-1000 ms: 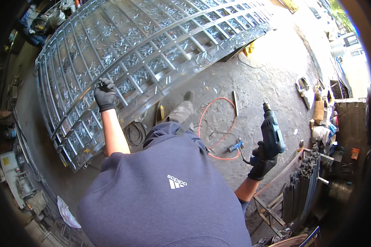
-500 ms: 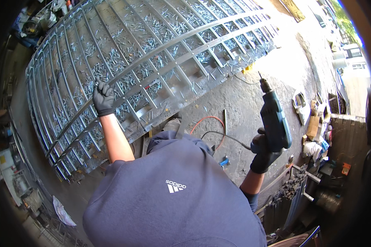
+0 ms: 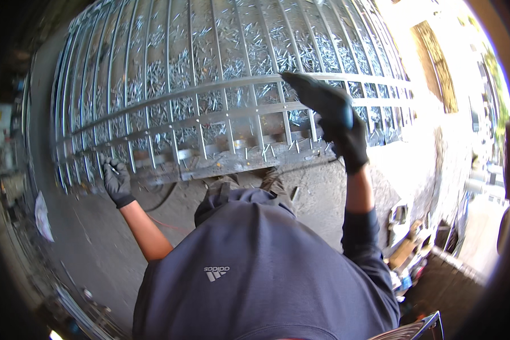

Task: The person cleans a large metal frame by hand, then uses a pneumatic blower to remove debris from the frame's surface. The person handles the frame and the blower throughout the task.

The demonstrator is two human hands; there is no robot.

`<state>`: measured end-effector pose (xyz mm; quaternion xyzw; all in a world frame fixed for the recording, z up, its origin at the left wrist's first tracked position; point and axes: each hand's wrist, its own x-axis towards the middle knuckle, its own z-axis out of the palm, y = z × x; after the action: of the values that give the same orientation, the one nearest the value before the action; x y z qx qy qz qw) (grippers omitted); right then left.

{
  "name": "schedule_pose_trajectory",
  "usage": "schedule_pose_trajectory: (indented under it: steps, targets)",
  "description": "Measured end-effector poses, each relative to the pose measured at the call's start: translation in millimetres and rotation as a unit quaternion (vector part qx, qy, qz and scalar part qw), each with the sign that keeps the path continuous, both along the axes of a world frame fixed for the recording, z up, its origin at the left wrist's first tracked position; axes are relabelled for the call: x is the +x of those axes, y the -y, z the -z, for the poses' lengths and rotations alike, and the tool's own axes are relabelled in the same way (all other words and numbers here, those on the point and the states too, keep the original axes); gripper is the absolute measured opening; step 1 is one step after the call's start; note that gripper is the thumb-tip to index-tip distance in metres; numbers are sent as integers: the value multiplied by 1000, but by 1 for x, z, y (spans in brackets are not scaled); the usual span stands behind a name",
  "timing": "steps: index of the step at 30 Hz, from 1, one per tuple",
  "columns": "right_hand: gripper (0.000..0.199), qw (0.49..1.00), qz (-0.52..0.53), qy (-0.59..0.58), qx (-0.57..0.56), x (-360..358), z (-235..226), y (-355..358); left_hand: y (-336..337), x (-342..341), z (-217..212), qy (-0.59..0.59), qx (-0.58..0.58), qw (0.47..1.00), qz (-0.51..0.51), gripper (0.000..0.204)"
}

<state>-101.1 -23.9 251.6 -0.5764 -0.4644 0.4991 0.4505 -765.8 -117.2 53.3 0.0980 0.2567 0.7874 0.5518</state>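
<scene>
In a black glove, my right hand (image 3: 350, 144) grips the handle of a dark blue-green power drill (image 3: 322, 97). The drill is held over the right part of a metal frame (image 3: 209, 118) and points away to the left; its front end is blurred. My left hand (image 3: 118, 180), gloved too, is beside the frame's near edge at the left, fingers curled together. Something small and pale shows at those fingertips, too small to name. Long parallel metal bars cross two flat strips in the frame, joined at small fastener heads.
Many loose screw-like metal pieces (image 3: 170, 68) lie scattered under the bars. A cable (image 3: 165, 198) runs over the grey floor (image 3: 96, 238). Wooden boards (image 3: 436, 65) lie at the far right. Cardboard and other clutter (image 3: 403, 255) are at the right.
My body has turned relative to the frame. The drill has swung from above the floor at the right to above the bars. My left hand has moved from the strips to the frame's near edge.
</scene>
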Motion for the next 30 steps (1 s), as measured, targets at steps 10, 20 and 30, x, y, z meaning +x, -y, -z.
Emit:
schedule_pose_trajectory:
  steps: [10, 20, 30]
  targets:
    - [18, 922, -291, 184, -175, -26, 157, -237, 221, 223, 9, 159, -67, 978, -114, 33]
    - [12, 908, -315, 195, -198, -40, 191, -260, 200, 297, 29, 156, -10, 988, 7, 33]
    - [46, 888, -304, 161, -305, -40, 212, -275, 166, 276, 25, 226, -16, 971, -78, 36]
